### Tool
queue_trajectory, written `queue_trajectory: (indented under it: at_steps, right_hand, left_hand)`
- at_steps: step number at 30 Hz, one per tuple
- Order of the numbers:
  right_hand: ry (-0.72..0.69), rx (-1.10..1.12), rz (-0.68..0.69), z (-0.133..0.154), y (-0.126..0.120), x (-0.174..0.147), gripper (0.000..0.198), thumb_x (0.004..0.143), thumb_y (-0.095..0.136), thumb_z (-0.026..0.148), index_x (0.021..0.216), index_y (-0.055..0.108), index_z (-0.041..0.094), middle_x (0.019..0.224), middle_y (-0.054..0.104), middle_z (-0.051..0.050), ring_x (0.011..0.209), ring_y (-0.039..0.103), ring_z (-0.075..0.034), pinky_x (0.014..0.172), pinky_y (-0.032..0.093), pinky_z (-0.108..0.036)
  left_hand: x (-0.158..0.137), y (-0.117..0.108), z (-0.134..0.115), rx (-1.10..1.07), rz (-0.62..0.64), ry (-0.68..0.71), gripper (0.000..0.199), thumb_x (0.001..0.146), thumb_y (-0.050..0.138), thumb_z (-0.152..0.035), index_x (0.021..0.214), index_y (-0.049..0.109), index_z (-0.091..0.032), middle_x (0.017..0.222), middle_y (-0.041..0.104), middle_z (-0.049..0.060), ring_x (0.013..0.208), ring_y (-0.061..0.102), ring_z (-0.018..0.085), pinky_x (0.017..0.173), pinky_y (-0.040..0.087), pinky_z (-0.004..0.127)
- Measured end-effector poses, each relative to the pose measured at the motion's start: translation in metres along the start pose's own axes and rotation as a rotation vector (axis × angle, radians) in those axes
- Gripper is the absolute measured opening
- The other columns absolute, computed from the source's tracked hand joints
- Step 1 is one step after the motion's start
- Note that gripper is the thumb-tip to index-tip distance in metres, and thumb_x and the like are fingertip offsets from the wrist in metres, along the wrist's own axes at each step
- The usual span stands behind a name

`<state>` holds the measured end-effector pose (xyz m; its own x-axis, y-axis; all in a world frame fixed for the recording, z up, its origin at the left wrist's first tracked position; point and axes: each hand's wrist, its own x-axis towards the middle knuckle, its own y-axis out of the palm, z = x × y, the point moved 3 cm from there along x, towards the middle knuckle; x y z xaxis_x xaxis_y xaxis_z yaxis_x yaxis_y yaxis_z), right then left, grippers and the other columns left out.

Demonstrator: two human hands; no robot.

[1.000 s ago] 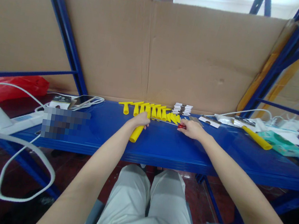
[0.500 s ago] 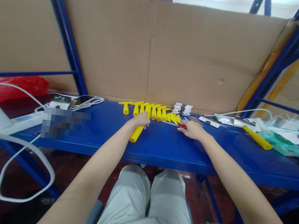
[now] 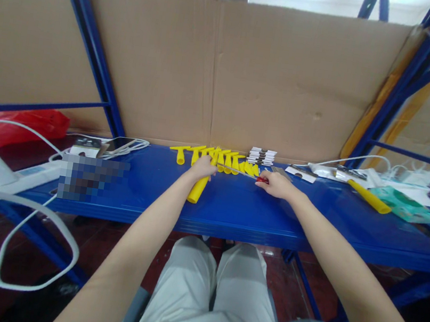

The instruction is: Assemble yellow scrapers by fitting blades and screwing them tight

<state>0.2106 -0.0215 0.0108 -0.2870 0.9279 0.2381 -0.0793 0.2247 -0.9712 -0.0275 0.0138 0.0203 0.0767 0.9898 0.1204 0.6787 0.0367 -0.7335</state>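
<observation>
Yellow handle (image 3: 194, 192) is in the grasp of the left hand (image 3: 204, 167), with its fingers closed around the upper part; the round lower end comes out below the hand and points toward the person, above the blue table (image 3: 243, 213). The right hand (image 3: 277, 184) is grasping a screwdriver (image 3: 262, 179) by its red grip, and the thin metal shaft of it goes to the left, as far as the left hand and the top of the yellow piece (whether the tip touches there, I cannot tell). Behind the left hand, several T-shaped yellow pieces (image 3: 235, 165) stand in a row, near the cardboard wall (image 3: 291, 81). To the right of this row there are smaller yellow parts (image 3: 249, 169), lying close together, and just behind these a stack of white cards (image 3: 262, 157) with dark middles. One more white card (image 3: 302, 174) lies behind the right hand, a little to the right. Farther on the right, well apart from both hands, another long yellow piece (image 3: 369, 197) rests at a slant beside a green packet (image 3: 404, 205). On the left side of the table one can see a white power strip (image 3: 30, 176) and a red bag (image 3: 22, 124).
</observation>
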Motion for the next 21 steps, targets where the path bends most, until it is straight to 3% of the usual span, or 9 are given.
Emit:
queue_trajectory:
  at_steps: [11, 17, 21]
  right_hand:
    - [-0.023, 0.07, -0.034, -0.005, 0.005, 0.003, 0.015, 0.085, 0.055, 0.032, 0.088, 0.06, 0.018, 0.085, 0.07, -0.007, 0.074, 0.061, -0.018, 0.062, 0.037, -0.025]
    - [-0.022, 0.088, -0.033, -0.007, 0.006, 0.004, 0.014, 0.084, 0.057, 0.031, 0.089, 0.061, 0.018, 0.087, 0.07, -0.007, 0.076, 0.062, -0.019, 0.063, 0.039, -0.025]
    - [-0.022, 0.054, -0.002, -0.006, 0.005, 0.003, 0.014, 0.084, 0.057, 0.03, 0.088, 0.061, 0.018, 0.087, 0.07, -0.008, 0.079, 0.062, -0.02, 0.064, 0.039, -0.025]
  left_hand:
    - [0.004, -0.001, 0.003, -0.014, -0.05, 0.014, 0.02, 0.073, 0.055, -0.012, 0.089, 0.065, -0.008, 0.078, 0.07, 0.009, 0.045, 0.058, 0.012, 0.046, 0.045, 0.021]
    - [0.002, -0.008, -0.002, 0.137, -0.175, 0.077, 0.019, 0.073, 0.058, -0.017, 0.087, 0.068, -0.008, 0.084, 0.071, 0.011, 0.073, 0.066, 0.018, 0.058, 0.046, 0.02]
    - [-0.001, -0.01, -0.005, 0.167, -0.202, 0.062, 0.02, 0.074, 0.059, -0.018, 0.089, 0.068, -0.008, 0.085, 0.071, 0.011, 0.077, 0.066, 0.019, 0.061, 0.046, 0.021]
